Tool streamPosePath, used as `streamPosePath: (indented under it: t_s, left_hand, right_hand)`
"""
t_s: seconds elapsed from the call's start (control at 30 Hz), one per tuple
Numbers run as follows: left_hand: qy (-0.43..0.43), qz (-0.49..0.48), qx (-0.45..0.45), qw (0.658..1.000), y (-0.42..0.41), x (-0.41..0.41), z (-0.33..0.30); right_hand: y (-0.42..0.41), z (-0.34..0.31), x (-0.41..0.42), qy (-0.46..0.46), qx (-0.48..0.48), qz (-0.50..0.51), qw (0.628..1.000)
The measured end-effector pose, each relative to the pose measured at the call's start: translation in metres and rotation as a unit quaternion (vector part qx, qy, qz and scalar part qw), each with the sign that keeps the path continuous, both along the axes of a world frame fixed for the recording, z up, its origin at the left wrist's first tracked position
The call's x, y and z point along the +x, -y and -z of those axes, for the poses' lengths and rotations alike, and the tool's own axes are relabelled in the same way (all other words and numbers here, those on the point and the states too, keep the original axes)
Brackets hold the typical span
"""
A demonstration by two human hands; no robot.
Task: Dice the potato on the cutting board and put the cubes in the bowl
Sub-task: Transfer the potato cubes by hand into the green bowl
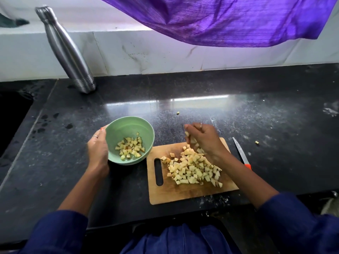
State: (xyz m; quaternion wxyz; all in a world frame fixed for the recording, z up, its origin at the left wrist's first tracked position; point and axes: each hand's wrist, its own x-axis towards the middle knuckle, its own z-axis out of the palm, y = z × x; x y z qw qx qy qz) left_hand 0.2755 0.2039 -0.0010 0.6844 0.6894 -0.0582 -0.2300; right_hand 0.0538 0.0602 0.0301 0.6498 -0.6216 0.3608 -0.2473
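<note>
A pile of pale diced potato cubes [192, 169] lies on the wooden cutting board [183, 195]. My right hand [203, 138] hovers over the board's far edge with its fingers curled round a handful of cubes. A green bowl [128, 125] sits tilted just left of the board with several cubes [131, 147] in it. My left hand [98, 149] grips the bowl's left rim and side.
A knife [241, 153] with an orange handle lies on the black counter right of the board. A steel bottle [67, 52] stands at the back left by the white wall. Stray potato bits [257, 142] lie on the counter. Purple cloth [229, 19] hangs above.
</note>
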Motion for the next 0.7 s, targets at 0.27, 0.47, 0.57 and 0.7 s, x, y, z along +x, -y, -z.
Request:
streamPosePath:
  t_s: [0.27,0.47,0.57,0.7]
  left_hand:
    - [0.0,-0.023,0.003,1.0,-0.001,-0.005,-0.005]
    - [-0.004,-0.024,0.006,1.0,0.0,-0.003,-0.005]
    - [-0.003,-0.02,0.007,1.0,0.001,-0.003,-0.007]
    - [-0.005,-0.016,0.011,1.0,0.0,-0.002,-0.005]
  right_hand:
    - [-0.029,-0.041,0.108,-0.028,0.202,-0.08,0.976]
    - [-0.049,-0.03,0.152,-0.2,0.203,-0.138,0.949]
    - [-0.05,-0.032,0.163,-0.235,0.168,-0.144,0.947]
    - [-0.049,-0.045,0.167,-0.32,0.027,-0.199,0.926]
